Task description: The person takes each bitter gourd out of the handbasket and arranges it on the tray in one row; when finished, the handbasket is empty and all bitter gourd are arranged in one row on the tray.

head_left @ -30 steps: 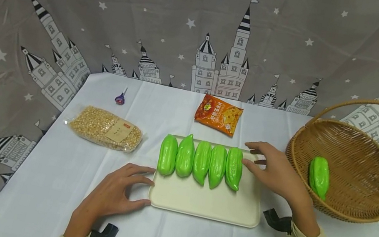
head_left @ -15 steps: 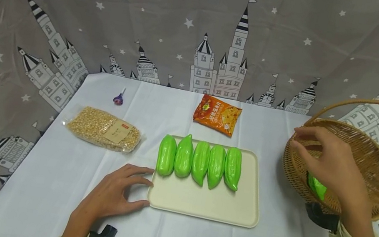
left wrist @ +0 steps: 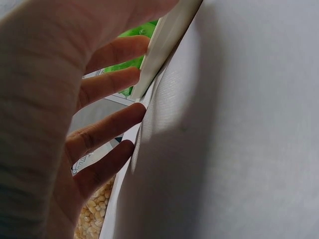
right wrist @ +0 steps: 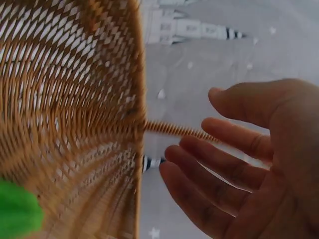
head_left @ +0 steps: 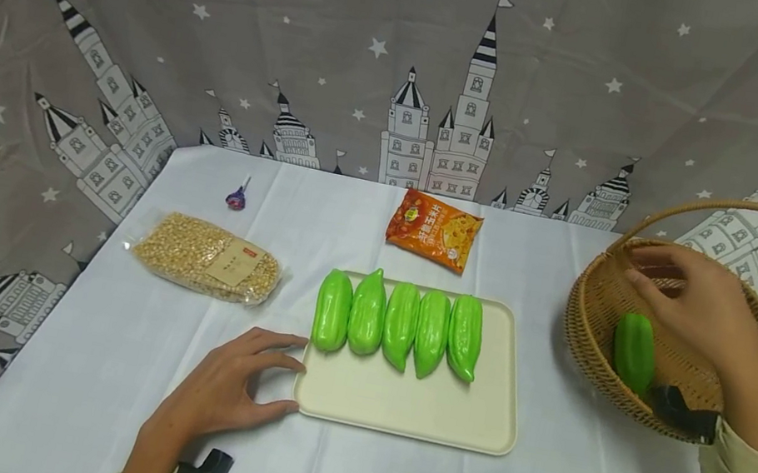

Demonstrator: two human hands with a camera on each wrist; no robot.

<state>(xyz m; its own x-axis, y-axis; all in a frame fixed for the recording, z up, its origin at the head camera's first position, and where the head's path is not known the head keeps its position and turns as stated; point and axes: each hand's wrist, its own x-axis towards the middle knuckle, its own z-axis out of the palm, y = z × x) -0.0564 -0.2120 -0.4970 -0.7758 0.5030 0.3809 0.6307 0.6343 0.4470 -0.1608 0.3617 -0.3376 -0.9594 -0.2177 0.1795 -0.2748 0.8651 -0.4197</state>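
My left hand (head_left: 238, 385) lies at the left side of a cream tray (head_left: 406, 402), fingers and thumb spread with their tips right at its rim. Along the tray's far half stands a row of several plump, glossy green ridged vegetables (head_left: 400, 325). Over the wicker basket (head_left: 580, 335) at the right is my right hand (head_left: 705, 307), its fingers loosely bent and nothing between them. One more green vegetable (head_left: 634, 352) lies inside the basket, below that hand. In the right wrist view, the relaxed fingers (right wrist: 199, 184) appear beside the basket's rim and handle.
An orange snack packet (head_left: 434, 230) lies behind the tray. To the left are a clear bag of corn kernels (head_left: 208, 257) and a small wrapped lollipop (head_left: 237, 196). The basket's tall handle (head_left: 750, 205) arches over its opening. A grey castle-print curtain (head_left: 310, 21) closes off the back.
My right hand has left the right end of the vegetable row and moved right, over the basket. The left hand stays at the tray's edge; the vegetables have not moved.
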